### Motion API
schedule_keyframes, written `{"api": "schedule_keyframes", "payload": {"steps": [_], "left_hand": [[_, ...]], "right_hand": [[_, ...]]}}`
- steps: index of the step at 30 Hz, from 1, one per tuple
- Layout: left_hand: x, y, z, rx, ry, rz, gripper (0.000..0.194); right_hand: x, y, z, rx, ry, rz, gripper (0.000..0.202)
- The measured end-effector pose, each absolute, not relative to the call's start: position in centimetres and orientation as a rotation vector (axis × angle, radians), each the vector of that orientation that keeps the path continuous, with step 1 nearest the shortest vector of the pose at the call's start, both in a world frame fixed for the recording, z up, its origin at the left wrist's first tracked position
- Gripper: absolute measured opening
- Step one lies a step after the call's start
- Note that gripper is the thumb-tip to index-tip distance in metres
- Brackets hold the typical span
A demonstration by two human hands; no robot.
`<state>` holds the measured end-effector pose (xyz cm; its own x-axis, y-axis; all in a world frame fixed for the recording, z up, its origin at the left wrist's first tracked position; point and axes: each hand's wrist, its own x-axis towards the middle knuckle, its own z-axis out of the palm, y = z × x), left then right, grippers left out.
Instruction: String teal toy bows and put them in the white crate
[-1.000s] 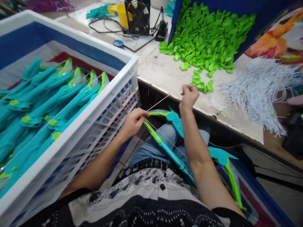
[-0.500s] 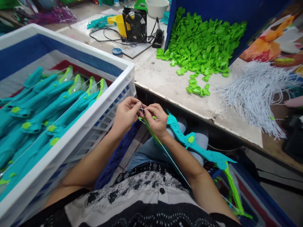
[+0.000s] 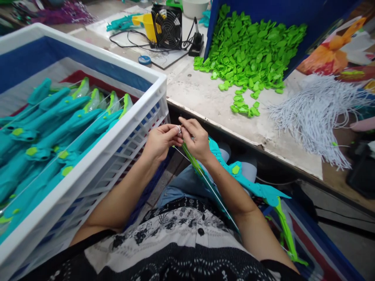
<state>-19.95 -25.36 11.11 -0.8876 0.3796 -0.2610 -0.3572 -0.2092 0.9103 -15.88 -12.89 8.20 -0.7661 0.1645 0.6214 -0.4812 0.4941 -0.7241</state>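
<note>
A teal and green plastic toy bow (image 3: 251, 186) lies slantwise across my lap, its near limb partly hidden behind my right forearm. A white elastic cord (image 3: 179, 129) runs along it and ends in a small loop between my fingertips. My left hand (image 3: 160, 143) is closed, with thumb and forefinger pinching the loop. My right hand (image 3: 195, 141) meets it at the bow's green tip, fingers bent around the cord end, the forefinger raised a little. The exact contact of the right fingertips is hard to make out.
At my left stands a white crate (image 3: 162, 91) filled with similar teal bows (image 3: 63, 121). On the workbench (image 3: 195, 89) are a heap of green plastic pieces (image 3: 252, 54), a bundle of white cords (image 3: 319, 113), a black fan (image 3: 166, 27) and a soldering iron stand (image 3: 197, 43).
The cord loop has shifted slightly right and up with my left fingers. My right forefinger has lifted, and the right hand has moved slightly up.
</note>
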Motion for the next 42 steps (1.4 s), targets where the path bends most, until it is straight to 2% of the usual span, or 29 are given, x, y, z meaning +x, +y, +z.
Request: {"api": "schedule_keyframes", "payload": {"steps": [7, 15, 21, 28, 32, 34, 38, 40, 42], "left_hand": [[-20.4, -24.6, 11.2, -0.035, 1.389, 2.187, 0.006], [-20.1, -25.4, 10.9, 0.172, 1.696, 2.010, 0.027], [-19.9, -25.7, 10.5, 0.328, 1.986, 1.869, 0.026], [-19.0, -26.6, 10.8, 0.456, 2.067, 1.757, 0.022], [-18.9, -27.5, 10.4, 0.377, 2.010, 1.906, 0.023], [-18.7, -28.5, 9.5, 0.302, 1.889, 2.022, 0.025], [-16.0, -32.1, 5.8, 0.080, 1.786, 2.072, 0.018], [-13.5, -33.5, 3.8, 0.186, 1.965, 1.840, 0.012], [-10.6, -33.5, 2.1, 0.650, 2.129, 1.515, 0.015]], "right_hand": [[-16.0, -11.7, 9.1, 0.351, -2.156, 1.154, 0.016], [-15.9, -10.6, 9.2, 0.387, -2.244, 1.138, 0.012], [-15.1, -10.4, 8.1, 0.330, -2.279, 1.246, 0.012], [-15.9, -10.1, 6.6, 0.030, -2.263, 1.076, 0.012], [-13.5, -6.9, 6.1, -0.105, -2.293, 1.187, 0.013], [-10.1, -4.5, 5.4, -0.160, -2.397, 1.084, 0.017], [-0.9, -1.0, 2.5, -0.286, -2.709, 0.597, 0.030], [3.1, -1.1, 0.8, -0.362, -2.850, 0.365, 0.044], [5.6, -1.9, -0.7, -0.425, -2.935, 0.220, 0.053]]}}
